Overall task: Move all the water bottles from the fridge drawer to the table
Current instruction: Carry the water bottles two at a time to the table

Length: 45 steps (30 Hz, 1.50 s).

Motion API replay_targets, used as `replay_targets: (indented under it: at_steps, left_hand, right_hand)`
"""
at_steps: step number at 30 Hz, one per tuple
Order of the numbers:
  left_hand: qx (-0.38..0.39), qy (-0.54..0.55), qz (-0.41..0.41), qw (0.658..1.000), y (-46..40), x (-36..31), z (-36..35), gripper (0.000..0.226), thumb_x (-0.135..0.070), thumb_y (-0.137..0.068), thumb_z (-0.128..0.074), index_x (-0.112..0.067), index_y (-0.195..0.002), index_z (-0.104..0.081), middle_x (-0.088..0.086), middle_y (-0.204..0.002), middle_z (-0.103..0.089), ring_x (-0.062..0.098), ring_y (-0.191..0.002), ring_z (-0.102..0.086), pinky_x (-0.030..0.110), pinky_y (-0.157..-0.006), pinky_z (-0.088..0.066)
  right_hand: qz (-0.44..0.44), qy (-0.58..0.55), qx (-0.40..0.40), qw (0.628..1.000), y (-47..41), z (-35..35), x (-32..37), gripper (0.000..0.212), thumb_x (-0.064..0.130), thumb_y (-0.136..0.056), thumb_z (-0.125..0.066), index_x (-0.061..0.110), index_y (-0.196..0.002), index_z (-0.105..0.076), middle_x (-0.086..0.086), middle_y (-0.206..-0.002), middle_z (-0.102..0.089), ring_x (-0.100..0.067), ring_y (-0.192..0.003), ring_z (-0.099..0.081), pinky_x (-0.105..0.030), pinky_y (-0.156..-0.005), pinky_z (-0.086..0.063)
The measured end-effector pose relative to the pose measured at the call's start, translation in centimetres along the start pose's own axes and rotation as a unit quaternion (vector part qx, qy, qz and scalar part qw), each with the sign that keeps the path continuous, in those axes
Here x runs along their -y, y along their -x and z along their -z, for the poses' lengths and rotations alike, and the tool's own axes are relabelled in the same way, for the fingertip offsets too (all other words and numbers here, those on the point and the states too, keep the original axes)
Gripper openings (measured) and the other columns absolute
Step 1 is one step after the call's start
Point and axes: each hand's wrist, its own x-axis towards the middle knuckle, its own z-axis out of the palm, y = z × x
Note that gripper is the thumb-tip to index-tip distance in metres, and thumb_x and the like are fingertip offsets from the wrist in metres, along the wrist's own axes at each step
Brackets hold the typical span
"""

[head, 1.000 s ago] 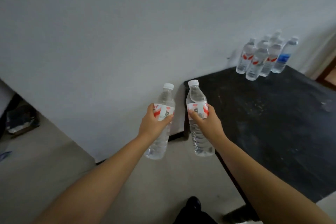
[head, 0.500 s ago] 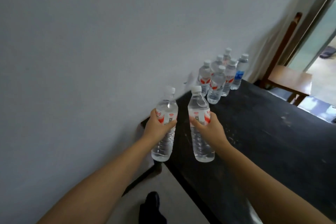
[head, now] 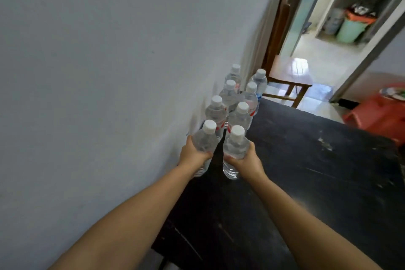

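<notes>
Both bottles now over table (head: 306, 182), L hand (head: 194, 155) & R hand (head: 247, 161) each wrapped round one, right behind standing group (head: 237, 103) — ready to set down.

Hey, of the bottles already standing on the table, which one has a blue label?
The far right bottle, at the back of the group beside the wooden chair. Its label shows blue; the other labels that show are red.

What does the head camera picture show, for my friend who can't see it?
Two bare hands each hold a clear plastic water bottle with a white cap, the left hand gripping one bottle and the right hand gripping another, over a black table. Just beyond stands a cluster of six more capped bottles beside a pale grey wall. A wooden chair stands past the table.
</notes>
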Motion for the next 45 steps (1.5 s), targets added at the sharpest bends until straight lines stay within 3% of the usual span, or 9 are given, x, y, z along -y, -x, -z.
replay_targets:
  at_steps: [4, 8, 14, 21, 27, 30, 36, 39, 45]
  left_hand:
    - [-0.007, 0.039, -0.019, 0.999, -3.0, 0.0, -1.3, 0.039, -0.043, -0.056, -0.078, -0.043, -0.090, -0.060, -0.002, -0.092, -0.072, 0.019, -0.088, -0.068, 0.042, -0.085, -0.056]
    - [-0.014, 0.082, -0.039, 0.996, -4.3, -0.9, -2.4, 0.027, -0.014, -0.071, -0.080, -0.030, -0.066, -0.059, -0.009, -0.069, -0.062, 0.015, -0.074, -0.060, 0.031, -0.071, -0.050]
    - [-0.011, 0.102, -0.049, 0.994, -6.4, -1.7, -3.3, 0.035, -0.005, -0.073, -0.079, -0.032, -0.067, -0.057, -0.032, -0.059, -0.063, -0.013, -0.058, -0.059, 0.007, -0.056, -0.047]
    - [-0.003, 0.103, -0.066, 0.992, -8.3, -2.1, -3.3, 0.031, -0.007, -0.072, -0.080, -0.034, -0.068, -0.064, -0.020, -0.061, -0.067, -0.007, -0.060, -0.060, 0.010, -0.055, -0.049]
    - [0.010, 0.099, -0.080, 0.992, -8.8, -2.3, -2.9, 0.031, -0.004, -0.072, -0.079, -0.033, -0.071, -0.067, -0.019, -0.069, -0.070, -0.005, -0.067, -0.063, 0.015, -0.063, -0.053]
    - [0.019, 0.078, -0.070, 0.994, -9.2, -2.3, -2.9, 0.020, -0.021, -0.069, -0.081, -0.027, -0.082, -0.067, -0.005, -0.082, -0.073, 0.010, -0.078, -0.068, 0.032, -0.071, -0.057]
    - [0.042, 0.019, -0.019, 0.999, -11.4, 1.0, -3.2, 0.081, -0.042, -0.045, -0.082, -0.027, -0.119, -0.054, -0.003, -0.103, -0.071, 0.012, -0.093, -0.070, 0.041, -0.083, -0.059]
    - [0.028, 0.020, -0.020, 0.999, -9.0, -0.8, -2.2, 0.089, -0.039, -0.052, -0.082, -0.022, -0.130, -0.043, -0.004, -0.114, -0.063, 0.015, -0.101, -0.064, 0.038, -0.093, -0.053]
    - [-0.006, -0.027, -0.067, 0.997, -5.6, -3.4, -1.1, 0.088, -0.014, -0.078, -0.074, -0.014, -0.148, -0.022, 0.010, -0.139, -0.049, 0.025, -0.125, -0.051, 0.031, -0.099, -0.042]
  right_hand:
    - [-0.040, -0.045, -0.021, 0.998, -2.2, -1.7, -0.3, 0.072, 0.029, -0.073, -0.079, 0.026, -0.130, -0.036, 0.002, -0.115, -0.061, -0.019, -0.106, -0.060, -0.036, -0.088, -0.049]
    - [-0.040, -0.056, -0.042, 0.997, -4.1, -2.7, -0.1, 0.071, 0.039, -0.069, -0.079, 0.025, -0.127, -0.040, 0.005, -0.110, -0.063, -0.017, -0.100, -0.063, -0.032, -0.077, -0.049]
    - [-0.043, -0.069, -0.058, 0.995, -6.5, -3.0, 0.2, 0.072, 0.031, -0.074, -0.078, 0.024, -0.132, -0.034, 0.002, -0.118, -0.059, -0.017, -0.106, -0.058, -0.029, -0.082, -0.044]
    - [-0.032, -0.086, -0.071, 0.993, -7.7, -3.6, 0.0, 0.072, 0.028, -0.076, -0.078, 0.025, -0.134, -0.035, 0.000, -0.122, -0.060, -0.017, -0.109, -0.060, -0.021, -0.074, -0.044]
    - [-0.017, -0.085, -0.073, 0.994, -8.0, -3.8, 0.2, 0.076, 0.021, -0.078, -0.076, 0.025, -0.139, -0.031, -0.001, -0.129, -0.054, -0.014, -0.109, -0.054, -0.014, -0.071, -0.041]
    - [-0.016, -0.087, -0.069, 0.994, -8.0, -3.8, 0.2, 0.076, 0.020, -0.078, -0.076, 0.023, -0.139, -0.031, -0.001, -0.128, -0.054, -0.015, -0.111, -0.055, -0.017, -0.074, -0.043]
    - [-0.024, -0.064, -0.022, 0.997, -7.6, -3.2, 0.3, 0.089, 0.018, -0.075, -0.079, 0.017, -0.143, -0.021, -0.004, -0.130, -0.048, -0.017, -0.115, -0.053, -0.019, -0.078, -0.044]
    - [-0.029, -0.051, -0.003, 0.998, -6.4, -2.4, 0.8, 0.095, 0.018, -0.076, -0.079, 0.016, -0.147, -0.016, 0.000, -0.132, -0.044, -0.012, -0.113, -0.048, -0.012, -0.071, -0.044]
    - [0.007, 0.000, -0.019, 1.000, -3.7, 0.4, 3.2, 0.091, 0.025, -0.080, -0.075, 0.024, -0.149, -0.016, -0.008, -0.149, -0.032, -0.025, -0.133, -0.040, -0.039, -0.107, -0.039]
